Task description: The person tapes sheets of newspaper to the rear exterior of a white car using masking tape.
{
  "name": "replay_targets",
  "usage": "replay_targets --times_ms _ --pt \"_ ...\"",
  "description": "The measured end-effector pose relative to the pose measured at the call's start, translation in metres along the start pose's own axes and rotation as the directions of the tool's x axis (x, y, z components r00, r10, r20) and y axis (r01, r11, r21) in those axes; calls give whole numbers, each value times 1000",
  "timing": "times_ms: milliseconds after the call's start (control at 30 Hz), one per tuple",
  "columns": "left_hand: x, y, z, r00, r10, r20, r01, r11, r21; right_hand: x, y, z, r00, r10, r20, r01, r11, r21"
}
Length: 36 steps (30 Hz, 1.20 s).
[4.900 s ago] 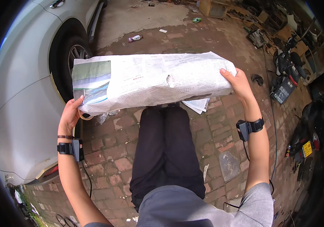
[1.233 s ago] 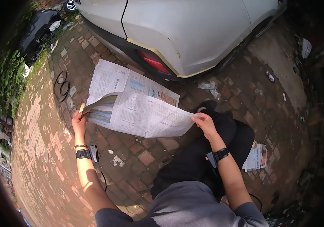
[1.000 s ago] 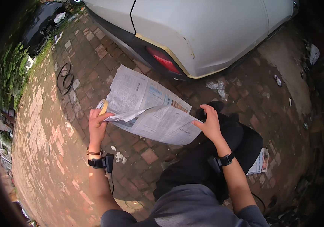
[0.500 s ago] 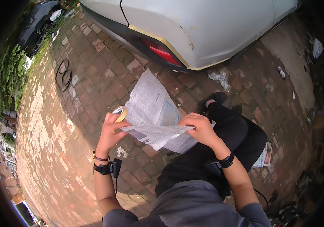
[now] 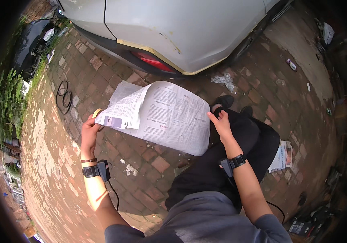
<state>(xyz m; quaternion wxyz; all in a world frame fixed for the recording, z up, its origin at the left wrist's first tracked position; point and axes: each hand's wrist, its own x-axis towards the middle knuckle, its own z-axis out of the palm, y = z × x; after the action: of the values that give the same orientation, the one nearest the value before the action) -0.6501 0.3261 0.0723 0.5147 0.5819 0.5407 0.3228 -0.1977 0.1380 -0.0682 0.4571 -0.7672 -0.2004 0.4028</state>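
A sheet of newspaper (image 5: 169, 117) spreads between my hands, its left part folded over. My left hand (image 5: 88, 135) is closed on the left corner of the sheet and also keeps a roll of yellowish masking tape (image 5: 97, 113), mostly hidden behind the paper and fingers. At the right edge of the sheet, my right hand (image 5: 221, 124) pinches the paper with thumb and fingertip, the other fingers looser. Beyond the newspaper stands a silver car (image 5: 173, 28), with a strip of masking tape (image 5: 135, 44) running around its red tail light (image 5: 153, 60).
Brick paving (image 5: 141, 162) lies below. A black looped cord (image 5: 64, 97) rests at the left, crumpled plastic (image 5: 224, 81) by the car. More newspaper (image 5: 280, 157) lies right of my bent legs (image 5: 246, 137). A can (image 5: 291, 64) is farther right; green plants (image 5: 11, 97) grow at the far left.
My hands have moved apart, the left one leftward and the right one slightly up. The newspaper, bunched and folded before, is now opened out wider. The car sits further left in view.
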Motion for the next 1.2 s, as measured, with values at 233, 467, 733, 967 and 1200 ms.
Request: replay_targets --times_ms 233,467,733,967,1200 --pt "8 -48 -58 961 -263 -89 213 902 -375 -10 27 0 814 165 557 -408 845 346" --pt "-12 -39 -56 930 -323 -174 283 934 -221 2 13 -24 929 7 371 -201 850 488" --pt "-6 -21 -29 919 -361 -158 352 932 -81 12 1 -72 976 -99 193 -16 854 520" --pt "-3 -11 -10 934 -350 -79 338 932 -133 -9 -24 -125 957 -240 161 173 923 344" --pt "-24 7 55 950 -311 -1 311 950 1 -11 -58 -195 910 -412 -55 406 852 332"
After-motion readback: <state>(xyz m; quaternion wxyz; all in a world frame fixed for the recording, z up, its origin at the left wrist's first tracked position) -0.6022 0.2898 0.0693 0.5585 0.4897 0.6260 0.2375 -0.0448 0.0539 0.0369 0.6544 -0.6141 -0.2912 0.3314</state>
